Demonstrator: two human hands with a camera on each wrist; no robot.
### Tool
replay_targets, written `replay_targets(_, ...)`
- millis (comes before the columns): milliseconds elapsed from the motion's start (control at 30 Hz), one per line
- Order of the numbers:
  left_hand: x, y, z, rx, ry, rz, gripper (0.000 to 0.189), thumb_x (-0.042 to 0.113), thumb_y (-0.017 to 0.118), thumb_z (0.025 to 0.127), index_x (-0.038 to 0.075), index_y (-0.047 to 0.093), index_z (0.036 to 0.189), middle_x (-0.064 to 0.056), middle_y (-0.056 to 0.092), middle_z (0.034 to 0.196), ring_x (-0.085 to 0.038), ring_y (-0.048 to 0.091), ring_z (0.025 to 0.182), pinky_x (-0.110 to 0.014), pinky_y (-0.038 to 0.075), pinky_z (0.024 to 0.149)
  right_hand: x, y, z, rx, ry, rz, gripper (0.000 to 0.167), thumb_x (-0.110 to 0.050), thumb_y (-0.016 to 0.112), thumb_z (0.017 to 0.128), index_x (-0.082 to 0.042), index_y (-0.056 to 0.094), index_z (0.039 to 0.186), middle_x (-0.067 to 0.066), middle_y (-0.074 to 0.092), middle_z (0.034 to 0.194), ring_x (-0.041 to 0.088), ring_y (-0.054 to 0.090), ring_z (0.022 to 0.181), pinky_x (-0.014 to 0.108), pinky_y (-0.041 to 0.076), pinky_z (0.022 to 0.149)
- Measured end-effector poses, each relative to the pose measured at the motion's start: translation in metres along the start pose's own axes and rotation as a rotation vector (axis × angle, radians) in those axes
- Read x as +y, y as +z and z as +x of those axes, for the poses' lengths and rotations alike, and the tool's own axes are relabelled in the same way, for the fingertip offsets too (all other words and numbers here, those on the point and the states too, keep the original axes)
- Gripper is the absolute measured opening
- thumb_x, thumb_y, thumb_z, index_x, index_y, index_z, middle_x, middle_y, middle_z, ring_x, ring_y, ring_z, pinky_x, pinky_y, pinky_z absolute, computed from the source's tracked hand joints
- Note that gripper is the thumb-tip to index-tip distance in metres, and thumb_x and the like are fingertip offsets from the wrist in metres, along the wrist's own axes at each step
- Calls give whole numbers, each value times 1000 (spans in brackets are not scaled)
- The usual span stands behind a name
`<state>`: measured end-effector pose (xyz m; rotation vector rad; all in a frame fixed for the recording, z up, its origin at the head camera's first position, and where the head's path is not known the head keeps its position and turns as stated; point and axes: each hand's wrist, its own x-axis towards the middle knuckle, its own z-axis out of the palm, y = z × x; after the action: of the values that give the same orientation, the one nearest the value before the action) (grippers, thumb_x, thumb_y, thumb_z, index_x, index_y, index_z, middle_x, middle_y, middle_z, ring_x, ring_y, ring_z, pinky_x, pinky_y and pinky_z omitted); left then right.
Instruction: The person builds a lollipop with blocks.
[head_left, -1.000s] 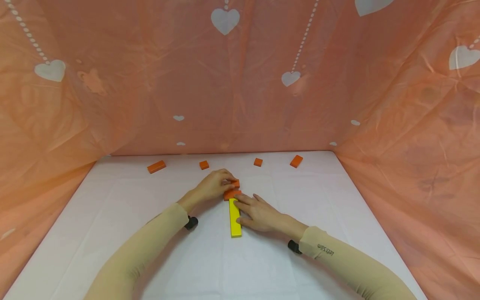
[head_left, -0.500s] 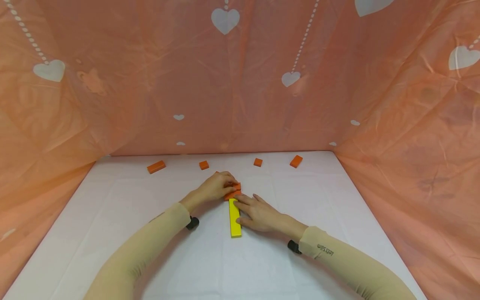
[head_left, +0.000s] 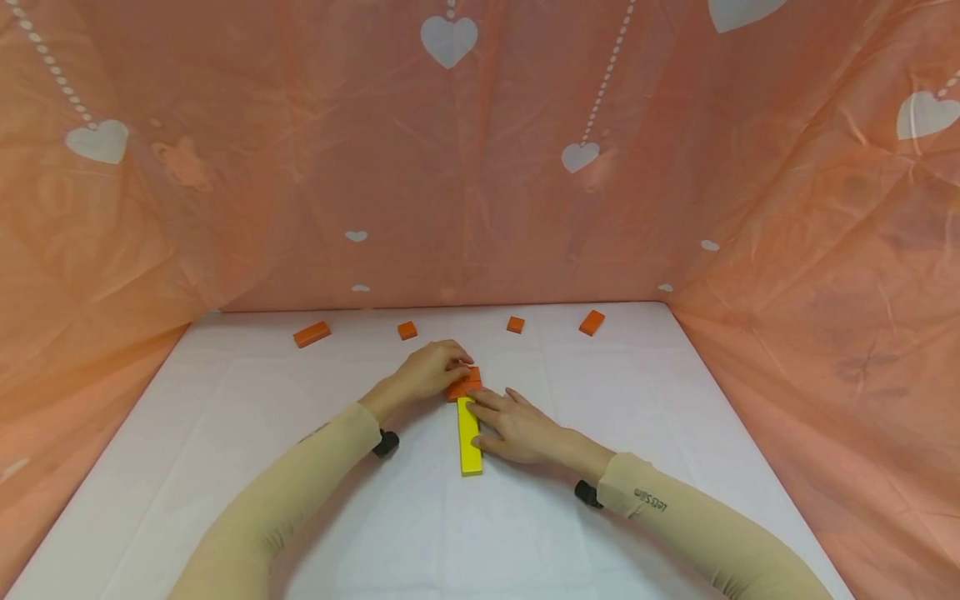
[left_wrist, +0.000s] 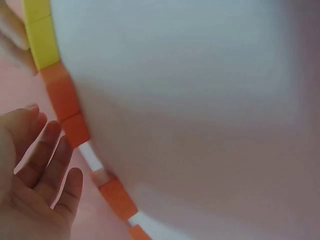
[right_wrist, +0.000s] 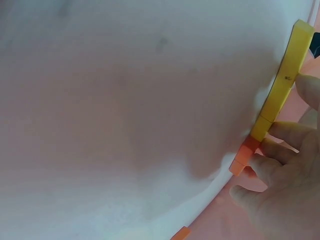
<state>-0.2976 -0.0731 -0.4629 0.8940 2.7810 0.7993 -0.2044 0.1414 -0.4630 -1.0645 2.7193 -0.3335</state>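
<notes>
A row of flat blocks runs away from the person at the table's middle. Its near part is a long yellow strip [head_left: 469,454]; the right wrist view shows a seam between a long yellow block [right_wrist: 287,75] and a short yellow piece [right_wrist: 261,129]. Against its far end lies an orange block [head_left: 454,393], with a smaller orange block [head_left: 475,372] flush behind it. My left hand [head_left: 431,371] is at the small orange block, fingertips right at its side and thumb apart. My right hand [head_left: 525,429] lies along the row's right side, extended fingers touching the yellow and orange blocks.
Toward the back edge of the white table [head_left: 360,517] lie several loose orange pieces: a long block [head_left: 311,335], two small squares [head_left: 407,331] and a tilted rectangle [head_left: 592,322]. A pinkish-orange curtain [head_left: 480,208] with hearts surrounds the table's back and sides.
The small orange block has slid toward the person, closing its gap to the orange block in front. My left hand has moved slightly with it, its fingers now looser. My right hand has stayed put.
</notes>
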Motion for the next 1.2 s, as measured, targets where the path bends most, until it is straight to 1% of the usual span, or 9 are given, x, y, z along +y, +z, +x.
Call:
replay_targets(133, -2, -6, 0, -5, -24, 9, 23, 19, 69, 102, 7, 76, 120, -4, 71, 108, -18, 65, 93, -36, 57, 86, -1, -1, 0, -2, -1, 0, 63, -40, 59, 106, -4, 46, 156, 9, 34, 168, 26, 32, 155, 59, 21, 125)
replay_targets(267, -5, -8, -1, -28, -5, 9, 23, 15, 69, 101, 4, 76, 120, -6, 71, 105, -17, 62, 89, -33, 56, 82, -1, -1, -1, -6, 5, 1, 63, -40, 58, 106, -4, 46, 156, 9, 33, 168, 26, 30, 155, 58, 21, 125)
replay_targets(467, -8, -6, -1, -37, 22, -23, 21, 12, 68, 101, 3, 77, 119, -8, 72, 107, -17, 63, 91, -33, 56, 84, -1, -1, -1, -3, 4, 4, 63, -40, 58, 106, -4, 46, 156, 10, 34, 168, 26, 31, 155, 58, 21, 125)
replay_targets(633, -9, -3, -1, -41, 17, -27, 21, 12, 69, 101, 3, 76, 119, -8, 72, 108, -18, 63, 92, -33, 56, 86, -1, 0, 0, 0, 2, -4, 63, -40, 58, 106, -4, 45, 156, 10, 35, 167, 26, 33, 154, 58, 21, 125)
replay_targets(833, -8, -2, 0, -42, 9, -5, 24, 14, 70, 101, 4, 75, 122, -7, 72, 109, -18, 62, 92, -34, 56, 87, -1, 1, 0, 1, 2, -9, 63, -40, 58, 106, -4, 46, 156, 10, 36, 167, 26, 34, 154, 58, 22, 125)
replay_targets(900, -6, -1, 0, -42, -1, 1, 25, 16, 69, 101, 6, 75, 123, -6, 72, 110, -18, 62, 94, -35, 55, 88, -1, 1, 0, 2, 1, -10, 63, -40, 59, 106, -4, 46, 156, 11, 36, 166, 26, 34, 154, 59, 22, 125)
replay_targets(1000, -4, 0, 0, -40, -1, -4, 25, 16, 68, 102, 7, 75, 125, -6, 72, 114, -20, 64, 100, -38, 55, 93, -1, 0, 0, 1, -1, -11, 64, -41, 59, 106, -4, 46, 156, 11, 37, 166, 25, 35, 153, 58, 23, 125)
replay_targets(1133, -2, 0, 0, -43, 24, 0, 26, 16, 67, 103, 10, 76, 126, -5, 73, 120, -23, 67, 112, -42, 55, 100, -1, 0, 0, 4, -7, -11, 64, -41, 59, 106, -4, 46, 156, 11, 37, 166, 25, 35, 153, 59, 24, 124)
replay_targets(1200, -2, 0, 0, -47, 32, 6, 25, 17, 67, 103, 11, 76, 126, -4, 73, 121, -24, 67, 115, -44, 54, 102, -1, -1, 0, 3, -9, -12, 64, -40, 60, 106, -4, 46, 156, 11, 37, 166, 25, 35, 153, 59, 24, 124)
